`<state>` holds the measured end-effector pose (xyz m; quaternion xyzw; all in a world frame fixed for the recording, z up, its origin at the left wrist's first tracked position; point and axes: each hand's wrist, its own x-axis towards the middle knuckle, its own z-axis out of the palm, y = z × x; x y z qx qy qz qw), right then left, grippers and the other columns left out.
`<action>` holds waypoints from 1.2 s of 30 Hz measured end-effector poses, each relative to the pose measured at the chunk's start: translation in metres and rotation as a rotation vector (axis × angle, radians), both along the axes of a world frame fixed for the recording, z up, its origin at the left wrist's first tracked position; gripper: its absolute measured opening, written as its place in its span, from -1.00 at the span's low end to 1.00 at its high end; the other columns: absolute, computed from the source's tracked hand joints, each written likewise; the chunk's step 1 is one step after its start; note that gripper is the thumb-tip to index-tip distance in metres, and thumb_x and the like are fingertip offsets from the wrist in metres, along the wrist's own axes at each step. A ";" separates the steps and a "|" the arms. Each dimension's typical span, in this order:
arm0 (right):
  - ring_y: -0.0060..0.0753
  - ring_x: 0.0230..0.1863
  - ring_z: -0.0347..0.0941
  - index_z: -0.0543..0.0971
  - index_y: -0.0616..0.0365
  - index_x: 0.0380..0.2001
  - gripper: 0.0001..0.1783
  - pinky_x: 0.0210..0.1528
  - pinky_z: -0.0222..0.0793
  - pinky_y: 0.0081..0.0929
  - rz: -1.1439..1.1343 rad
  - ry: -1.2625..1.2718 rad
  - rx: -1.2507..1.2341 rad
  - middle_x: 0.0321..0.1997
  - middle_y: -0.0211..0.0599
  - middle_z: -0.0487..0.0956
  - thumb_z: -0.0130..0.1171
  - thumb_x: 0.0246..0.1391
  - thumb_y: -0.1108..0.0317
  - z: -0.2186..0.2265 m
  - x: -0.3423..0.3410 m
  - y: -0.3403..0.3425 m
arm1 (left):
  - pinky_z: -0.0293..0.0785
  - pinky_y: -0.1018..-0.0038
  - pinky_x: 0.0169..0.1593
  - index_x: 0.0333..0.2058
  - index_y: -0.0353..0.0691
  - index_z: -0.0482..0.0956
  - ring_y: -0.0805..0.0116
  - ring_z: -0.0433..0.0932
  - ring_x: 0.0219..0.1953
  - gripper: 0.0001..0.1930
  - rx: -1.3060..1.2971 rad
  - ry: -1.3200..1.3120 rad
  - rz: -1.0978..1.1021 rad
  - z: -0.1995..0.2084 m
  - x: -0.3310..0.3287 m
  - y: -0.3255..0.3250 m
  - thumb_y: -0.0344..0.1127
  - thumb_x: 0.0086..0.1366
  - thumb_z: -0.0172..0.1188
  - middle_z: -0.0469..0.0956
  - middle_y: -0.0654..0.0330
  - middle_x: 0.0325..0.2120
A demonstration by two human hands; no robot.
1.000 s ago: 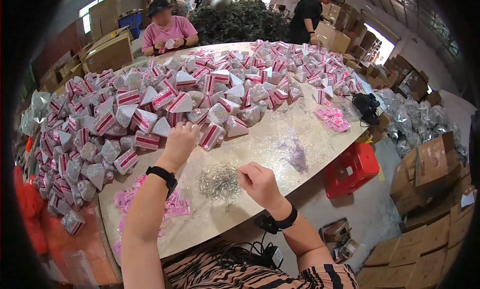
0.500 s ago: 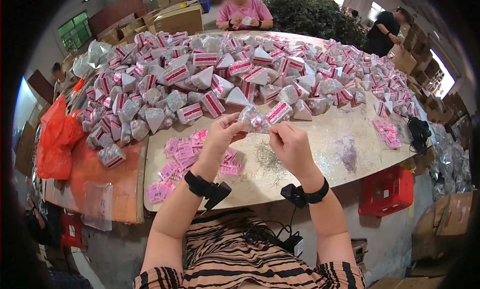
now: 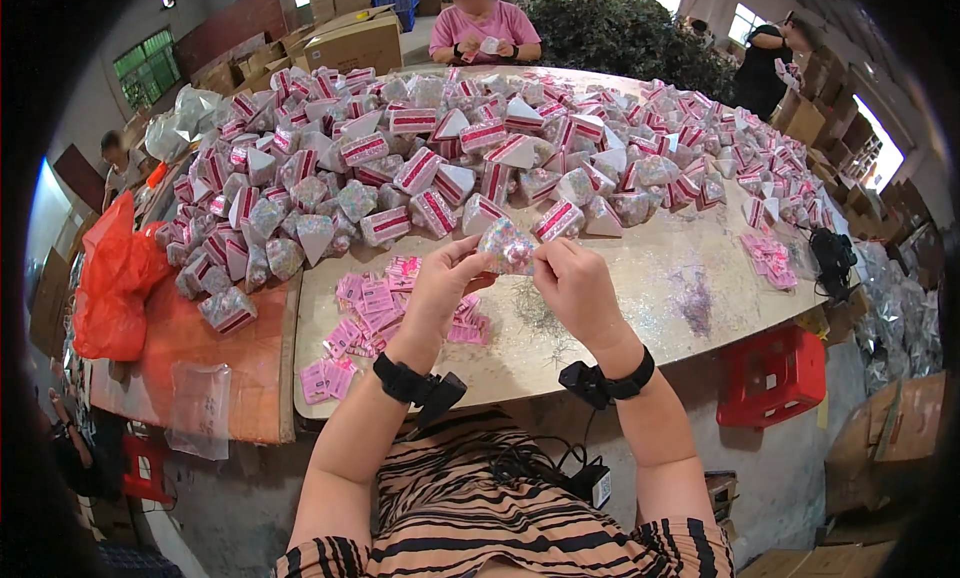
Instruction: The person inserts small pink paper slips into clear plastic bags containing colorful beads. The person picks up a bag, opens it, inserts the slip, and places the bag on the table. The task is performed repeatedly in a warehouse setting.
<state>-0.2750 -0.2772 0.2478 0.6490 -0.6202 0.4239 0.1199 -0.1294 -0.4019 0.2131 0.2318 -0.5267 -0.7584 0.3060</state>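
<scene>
Looks like a warehouse packing room, cardboard boxes all round and a big round pale table (image 3: 640,308). Both hands, left hand (image 3: 440,283) and right hand (image 3: 575,283), pinch one small clear glittery packet (image 3: 505,246) between them at chest height, just above the table edge; its long axis runs left-right, each hand equally close. Behind it sits a heap of pink-banded triangular packets (image 3: 450,158). Loose flat pink paper labels (image 3: 365,313) lie under the left hand, another small stack (image 3: 768,258) far right.

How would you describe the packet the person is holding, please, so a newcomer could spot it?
Start at the big table heaped with packets. Just before the heap, the left hand and right hand pinch one glittery clear packet, the only one lifted off the table.
</scene>
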 end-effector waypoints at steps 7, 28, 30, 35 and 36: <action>0.03 -0.48 0.46 0.43 0.25 -0.50 -0.90 -0.42 0.38 -0.17 -0.001 0.029 0.019 -0.52 -0.06 0.47 0.15 -0.02 0.48 0.001 0.002 0.002 | 0.52 0.56 -0.13 0.04 -0.39 0.47 0.51 0.57 -0.28 -0.57 -0.027 -0.013 0.002 -0.001 0.003 0.002 -0.32 0.23 0.23 0.59 0.20 -0.23; -0.07 -0.44 0.49 0.43 0.22 -0.52 -0.89 -0.37 0.46 -0.27 -0.080 0.202 0.138 -0.51 -0.13 0.47 0.16 -0.07 0.45 -0.001 0.004 0.003 | 0.51 0.61 -0.20 0.08 -0.51 0.36 0.50 0.54 -0.24 -0.43 -0.712 -0.175 0.364 -0.008 0.003 0.014 -0.45 0.10 0.33 0.55 0.11 -0.23; -0.06 -0.44 0.49 0.43 0.23 -0.52 -0.89 -0.37 0.46 -0.26 -0.061 0.194 0.128 -0.51 -0.13 0.47 0.16 -0.07 0.45 -0.001 0.005 0.004 | 0.51 0.61 -0.21 0.06 -0.50 0.38 0.52 0.53 -0.26 -0.44 -0.728 -0.149 0.389 -0.010 0.003 0.014 -0.45 0.09 0.34 0.55 0.11 -0.24; -0.02 -0.43 0.49 0.43 0.23 -0.51 -0.89 -0.35 0.45 -0.23 -0.045 0.140 0.119 -0.51 -0.11 0.47 0.15 -0.06 0.46 -0.003 0.006 0.003 | 0.50 0.60 -0.23 0.03 -0.50 0.40 0.53 0.52 -0.28 -0.46 -0.769 -0.196 0.422 -0.005 0.004 0.019 -0.43 0.08 0.36 0.54 0.11 -0.22; -0.01 -0.42 0.48 0.43 0.24 -0.51 -0.89 -0.35 0.45 -0.23 -0.040 0.116 0.115 -0.51 -0.10 0.47 0.15 -0.06 0.46 -0.005 0.005 0.002 | 0.50 0.59 -0.23 0.03 -0.50 0.40 0.53 0.52 -0.28 -0.45 -0.756 -0.203 0.422 -0.006 0.005 0.019 -0.43 0.07 0.37 0.54 0.12 -0.22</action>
